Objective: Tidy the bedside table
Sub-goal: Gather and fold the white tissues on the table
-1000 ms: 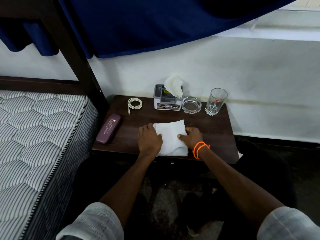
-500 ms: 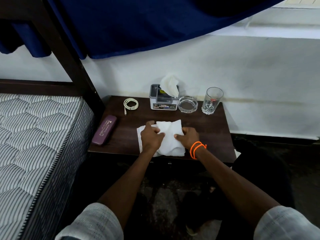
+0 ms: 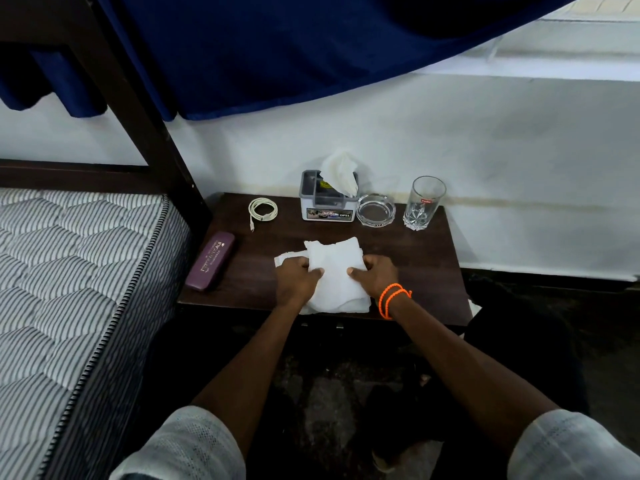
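Left hand and right hand both pinch the folded white cloth on the dark wooden tabletop (a loose fold could slip undone).

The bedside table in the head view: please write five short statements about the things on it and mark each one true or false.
1. Both hands hold the white cloth on the bedside table. True; left hand, right hand.
2. The drinking glass lies on its side. False; it stands upright near the wall.
3. The glass ashtray sits between the tissue box and the glass. True.
4. The coiled white cable lies on the mattress. False; it lies on the table, left of the tissue box.
5. The purple spectacle case lies at the table's left edge. True.
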